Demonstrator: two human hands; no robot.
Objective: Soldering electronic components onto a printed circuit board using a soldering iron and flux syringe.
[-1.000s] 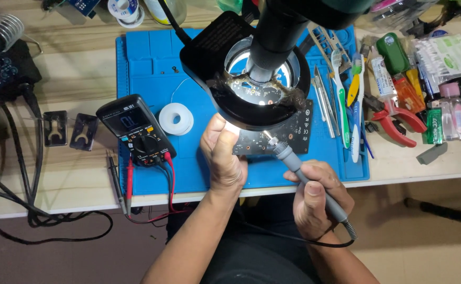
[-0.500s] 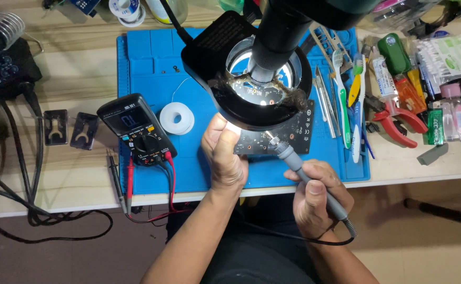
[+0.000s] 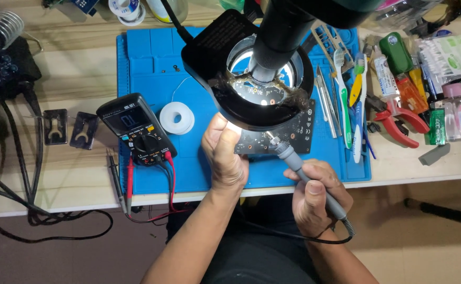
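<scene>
Blue silicone matting (image 3: pixel 151 63) covers the middle of the wooden surface (image 3: pixel 72 79), giving a heat-safe bed for the dark circuit board (image 3: pixel 293 139) that lies on it under the ring-lit magnifier head (image 3: pixel 264 84); the board sits just beneath the lens so that its lit part can be seen enlarged. The left hand (image 3: pixel 225 152) rests on the mat at the board's near left corner, its fingers curled down onto the edge, apparently to keep the board from sliding. The right hand (image 3: pixel 314 197) has its fingers wrapped tight around a grey soldering iron (image 3: pixel 304 176), held like a pen and slanted so the metal tip reaches the board's near edge; its cable loops back below the wrist. A white spool of solder wire (image 3: pixel 177 118) lies just left of the left hand, within easy reach. The black multimeter (image 3: pixel 136 129), with red and black probes trailing toward the surface's front edge, sits further left. Tweezers, toothbrushes and red pliers (image 3: pixel 399 123) are lined up on the right side.
</scene>
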